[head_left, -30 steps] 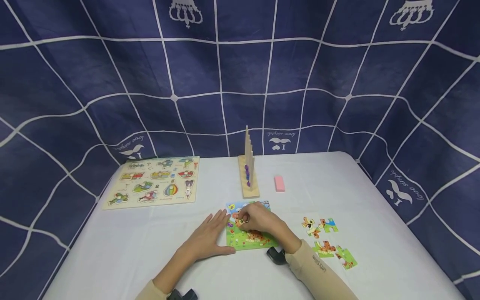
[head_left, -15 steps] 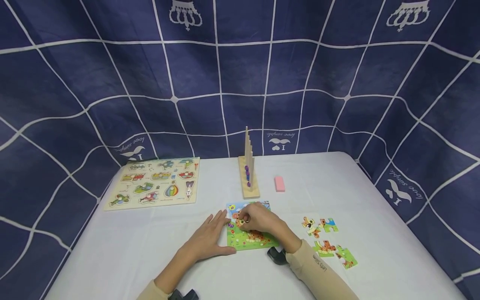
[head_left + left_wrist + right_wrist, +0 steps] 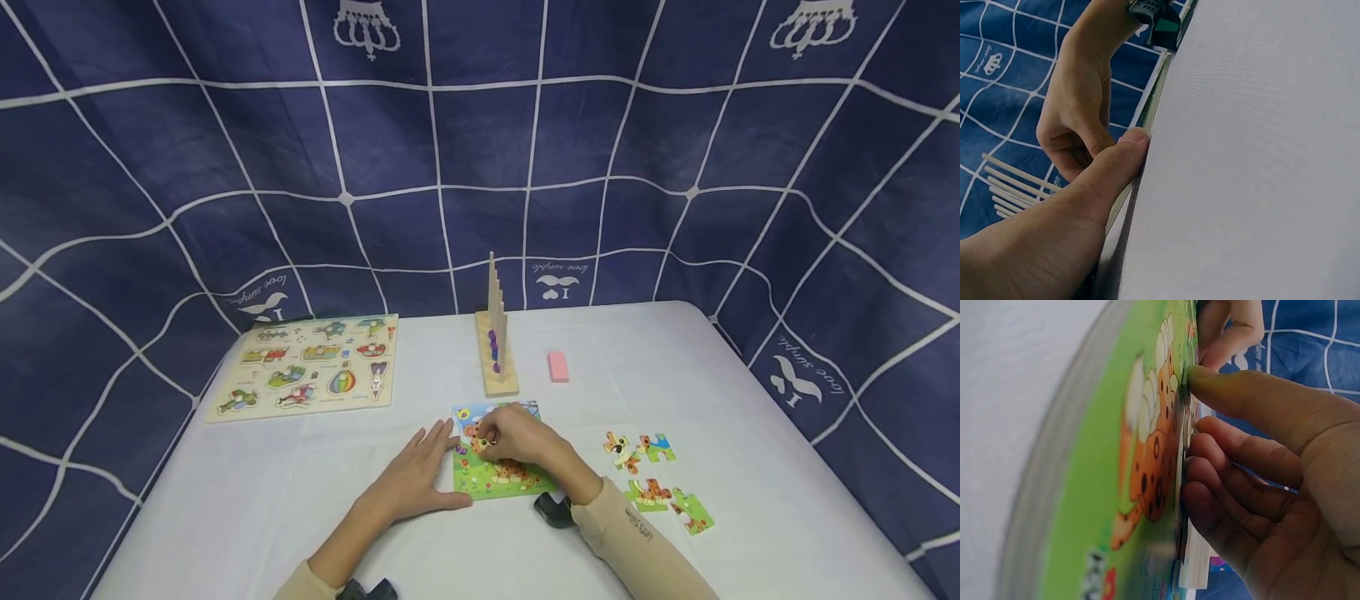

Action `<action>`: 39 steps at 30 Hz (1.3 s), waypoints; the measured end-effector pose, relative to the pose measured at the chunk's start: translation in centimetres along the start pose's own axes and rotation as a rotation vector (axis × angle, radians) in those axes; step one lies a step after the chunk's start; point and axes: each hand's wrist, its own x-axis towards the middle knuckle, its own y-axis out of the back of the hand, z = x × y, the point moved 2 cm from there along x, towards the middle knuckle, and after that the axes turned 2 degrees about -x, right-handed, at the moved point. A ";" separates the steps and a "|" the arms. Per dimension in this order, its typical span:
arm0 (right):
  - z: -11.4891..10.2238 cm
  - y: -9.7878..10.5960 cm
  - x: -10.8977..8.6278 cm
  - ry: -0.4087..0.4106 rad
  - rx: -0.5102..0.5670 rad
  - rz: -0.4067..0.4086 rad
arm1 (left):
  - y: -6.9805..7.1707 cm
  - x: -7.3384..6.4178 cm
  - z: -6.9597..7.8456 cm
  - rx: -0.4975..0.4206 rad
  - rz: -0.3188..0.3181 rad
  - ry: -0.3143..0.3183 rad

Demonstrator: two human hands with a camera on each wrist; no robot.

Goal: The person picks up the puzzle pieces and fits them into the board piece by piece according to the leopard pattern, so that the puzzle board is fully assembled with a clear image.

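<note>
Hardly anything has changed over the last second: both hands hold the same places, and the view has only shifted slightly. The puzzle [image 3: 476, 485] lies flat on the worktop [image 3: 330, 492], just to the right of the left hand [image 3: 412, 479] and under the right hand [image 3: 517, 435]. The left fingers lie nearly straight against the puzzle's left edge, with the thumb by its near corner, seeming to steady it. The right fingers [image 3: 1210, 449] are bent down to the puzzle's face, their tips touching it; the thumb [image 3: 1229, 389] stands apart from them with its tip on the same face. Whether a piece is pinched there cannot be told, as the hand covers the spot. That stillness suggests a piece is being pressed or nudged into line rather than carried, so the work seems to have moved on little in this span. Four loose pieces [image 3: 649, 497] lie to the right of the right fingers, well apart from them, unmoved on the worktop and not yet placed. Beyond the fingers stands a peg stand [image 3: 487, 385], with a pink block [image 3: 558, 367] to its right; beyond the left fingers, farther left, lies a vehicle board [image 3: 303, 387].
</note>
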 end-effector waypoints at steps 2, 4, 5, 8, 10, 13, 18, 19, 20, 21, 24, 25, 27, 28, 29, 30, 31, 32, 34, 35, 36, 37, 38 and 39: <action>0.0 0.0 0.0 -0.001 0.002 0.001 | 0.0 0.0 0.1 0.006 -0.005 0.007; 0.1 0.0 0.0 0.000 0.003 0.002 | 0.1 -0.1 0.1 0.013 -0.010 0.011; 0.1 0.0 0.0 0.000 0.003 0.003 | 0.0 -0.1 0.1 0.020 -0.014 0.013; 0.1 0.0 0.0 0.005 0.001 0.003 | 0.0 -0.1 0.1 0.025 -0.017 0.017; 0.1 0.0 0.0 0.005 0.001 -0.001 | 0.0 -0.1 0.0 0.023 -0.018 0.019; -0.1 0.0 0.1 0.006 0.004 -0.009 | 0.0 -0.1 0.0 0.015 -0.020 0.024; -0.1 0.2 0.2 0.007 0.001 -0.018 | 0.1 0.0 -0.1 0.006 -0.016 0.028; -0.1 0.2 0.1 0.007 -0.002 -0.018 | 0.1 0.0 0.0 0.004 -0.016 0.029; -0.1 0.3 0.1 0.009 -0.004 -0.020 | 0.1 0.1 0.0 0.005 -0.015 0.029; -0.1 0.3 0.1 0.012 -0.007 -0.022 | 0.1 0.1 -0.1 0.004 -0.015 0.029; 0.1 0.4 -0.1 0.023 -0.016 -0.026 | -0.1 0.1 -0.1 0.000 -0.020 0.026; 0.2 0.4 -0.3 0.025 -0.023 -0.026 | -0.1 0.1 -0.1 -0.001 -0.021 0.024; 0.5 0.6 -0.5 0.038 -0.038 -0.021 | -0.2 0.0 0.0 -0.001 -0.024 0.018; 0.7 0.8 -0.7 0.046 -0.041 -0.016 | -0.3 0.0 0.0 0.002 -0.024 0.015; 1.0 1.0 -0.9 0.052 -0.035 -0.010 | -0.3 0.0 0.0 0.008 -0.024 0.012; 1.2 1.2 -1.1 0.056 -0.026 -0.005 | -0.3 0.0 0.0 0.012 -0.022 0.008; 1.4 1.5 -1.4 0.064 -0.013 0.002 | -0.4 0.0 0.1 0.019 -0.021 0.006; 1.7 1.9 -1.7 0.072 0.002 0.012 | -0.4 0.0 0.1 0.026 -0.020 0.003; 2.3 2.6 -2.4 0.078 0.028 0.032 | -0.4 0.0 0.1 0.036 -0.017 0.000; 2.7 3.1 -2.8 0.080 0.036 0.043 | -0.4 0.0 0.1 0.042 -0.017 -0.002; 3.0 3.6 -3.2 0.082 0.033 0.056 | -0.3 0.0 0.1 0.047 -0.016 -0.005; 3.3 4.1 -3.6 0.082 0.025 0.071 | -0.3 0.0 0.1 0.055 -0.016 -0.007; 3.7 4.6 -4.1 0.074 0.016 0.084 | -0.3 0.0 0.1 0.062 -0.016 -0.008; 4.0 5.1 -4.5 0.065 0.003 0.096 | -0.3 0.1 0.1 0.071 -0.016 -0.012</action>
